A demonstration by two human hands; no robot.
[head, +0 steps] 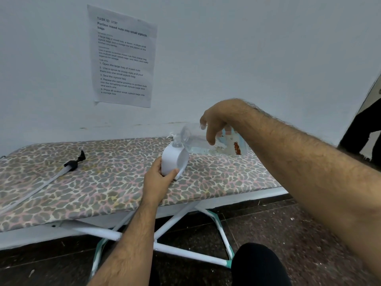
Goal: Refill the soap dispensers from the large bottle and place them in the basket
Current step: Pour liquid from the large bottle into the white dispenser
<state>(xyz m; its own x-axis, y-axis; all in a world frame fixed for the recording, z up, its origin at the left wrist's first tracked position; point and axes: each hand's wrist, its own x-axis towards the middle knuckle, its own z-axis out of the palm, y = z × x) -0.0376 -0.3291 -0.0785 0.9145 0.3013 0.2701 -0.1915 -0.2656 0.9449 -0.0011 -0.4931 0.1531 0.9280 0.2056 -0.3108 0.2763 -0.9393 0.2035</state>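
The right hand (214, 124) grips one large clear plastic bottle (210, 141), tipped over one white dispenser (174, 159) clasped by the left hand (157, 178); one black pump (75, 161) lies apart.

it looked like a plain room at home: a leopard-print ironing board (103, 182) stood against a bare wall (247, 58), speckled floor (288, 234) below.

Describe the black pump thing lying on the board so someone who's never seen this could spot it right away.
Start at the ironing board with its leopard-print cover, then look to its left half, well away from both hands. There the pump head lies on its side, a black nozzle and collar with a long clear tube trailing toward the left edge. It is the only black item on the board; the dispenser is white.
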